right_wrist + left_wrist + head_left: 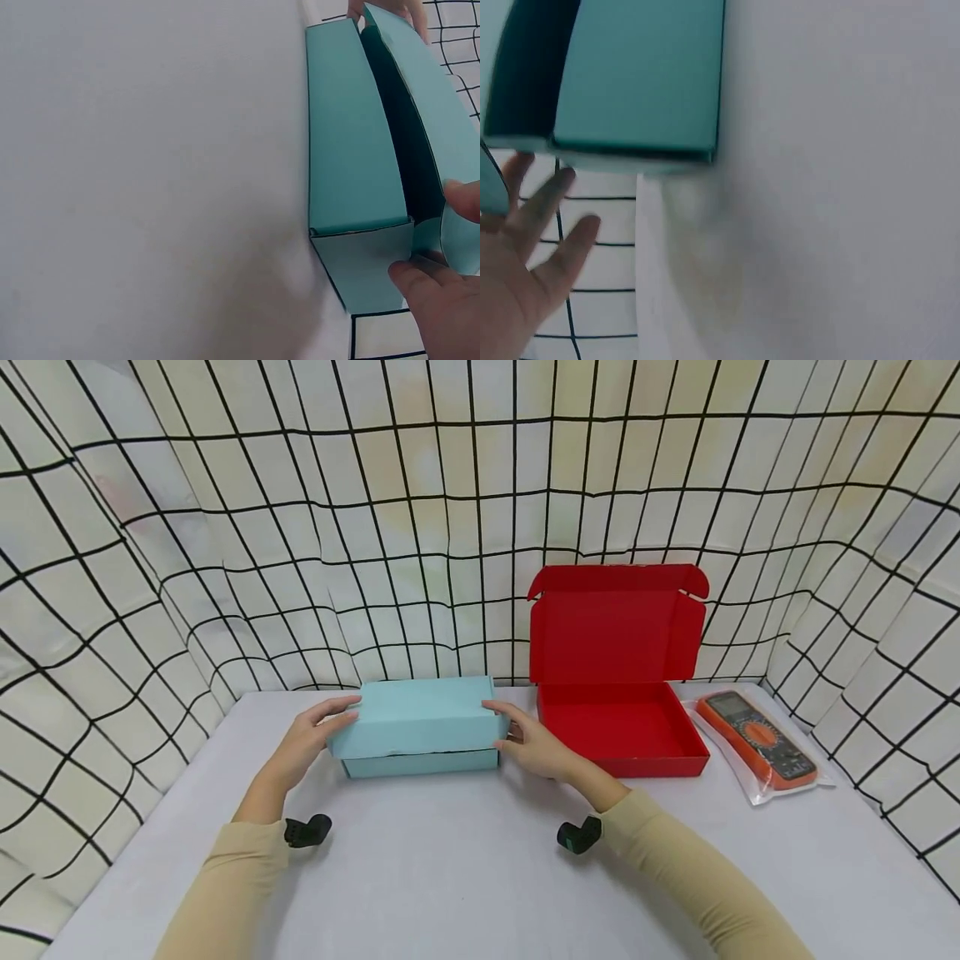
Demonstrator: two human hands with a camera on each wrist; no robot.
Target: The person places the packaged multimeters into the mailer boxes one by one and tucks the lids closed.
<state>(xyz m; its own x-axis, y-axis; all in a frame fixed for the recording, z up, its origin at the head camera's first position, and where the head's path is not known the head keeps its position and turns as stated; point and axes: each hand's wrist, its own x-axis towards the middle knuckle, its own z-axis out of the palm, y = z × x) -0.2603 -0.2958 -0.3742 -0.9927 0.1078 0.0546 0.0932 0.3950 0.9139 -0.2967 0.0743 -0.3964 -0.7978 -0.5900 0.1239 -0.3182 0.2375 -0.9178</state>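
Closest in are two tan sleeves, the left sleeve [232, 877] coming up from the lower left and leaning inward, the right sleeve [690, 868] reaching in on a longer diagonal from the lower right. Each wrist has a small black gadget, one on the left [307, 832] and one on the right [580, 835], both above a white surface [427, 877].

Past those are the hands, one at each end of a light-blue box [423, 765] sitting centre-left toward the back of the surface. The left hand [300, 745] is angled up and inward, fingers spread apart, tips at the left end of the lid [426, 700]. The left wrist view has part of that hand tucked behind the lid, so I can't tell how firm the contact is. The right hand [540, 750] points left with its fingers apart too: one touches the lid up top, and the thumb rests lower, against the box's right end. Neither looks clamped on anything. The lid is partly raised, with a dark gap along the front in both wrist views.

Just right of the right hand there's a red box [633, 767], its red lid [615, 635] standing upright behind it. Further right, an orange and black multimeter [757, 735] lies tilted in a clear plastic bag [765, 795]. Behind everything hangs white cloth [457, 527] with a black grid.
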